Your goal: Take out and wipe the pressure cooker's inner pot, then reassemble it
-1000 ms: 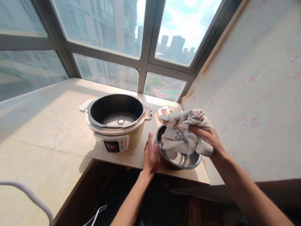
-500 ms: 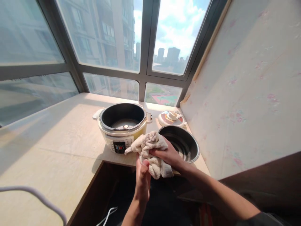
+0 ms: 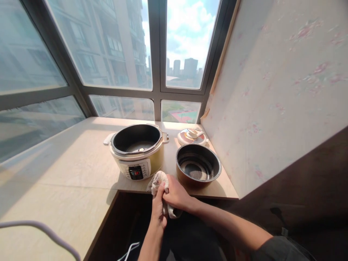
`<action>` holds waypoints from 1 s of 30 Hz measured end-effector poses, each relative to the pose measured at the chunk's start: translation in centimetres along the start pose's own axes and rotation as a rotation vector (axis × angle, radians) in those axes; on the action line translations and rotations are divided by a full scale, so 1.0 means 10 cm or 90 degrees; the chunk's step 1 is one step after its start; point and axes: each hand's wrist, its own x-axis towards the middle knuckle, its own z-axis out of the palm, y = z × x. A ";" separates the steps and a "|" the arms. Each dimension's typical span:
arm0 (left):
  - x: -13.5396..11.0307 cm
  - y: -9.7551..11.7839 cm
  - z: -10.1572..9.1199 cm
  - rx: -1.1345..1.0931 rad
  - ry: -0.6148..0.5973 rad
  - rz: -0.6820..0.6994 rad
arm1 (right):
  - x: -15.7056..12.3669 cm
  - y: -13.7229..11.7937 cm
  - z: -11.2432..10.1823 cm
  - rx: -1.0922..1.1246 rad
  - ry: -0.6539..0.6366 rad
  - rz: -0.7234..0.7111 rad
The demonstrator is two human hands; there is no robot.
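Observation:
Both my hands are closed around a crumpled beige cloth [image 3: 159, 180] at the front edge of the counter. My left hand [image 3: 158, 208] grips it from below with fingers wrapped on it. My right hand [image 3: 176, 195] squeezes it from the right. Just beyond the hands stands a cream electric cooker [image 3: 137, 156] with no lid, its dark cavity showing. To its right stands a dark inner pot [image 3: 198, 168], which holds nothing. Behind that pot lies the cooker's lid [image 3: 191, 137].
The beige L-shaped counter [image 3: 67, 170] runs along a big window [image 3: 108, 54]. A pale papered wall [image 3: 272, 90] closes the right side. A white curved bar [image 3: 40, 230] crosses the lower left. White cable [image 3: 127, 251] hangs below the counter edge.
My right hand lifted the cloth out of the pot and brought it left and toward me. My left hand left the pot's side and closed on the cloth. The view pulled back.

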 end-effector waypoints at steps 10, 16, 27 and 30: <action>0.11 -0.06 0.08 0.072 0.028 -0.020 | -0.17 -0.14 -0.56 0.105 -0.131 0.002; 0.13 -0.08 0.14 0.110 0.029 -0.029 | -0.59 -0.22 -0.89 0.037 -0.130 0.065; 0.45 -0.13 0.07 0.171 0.067 0.080 | -0.89 -0.12 -1.93 -0.028 0.295 0.177; 0.49 -0.14 0.11 0.198 0.057 0.093 | -0.79 0.22 -2.12 -0.110 0.483 0.166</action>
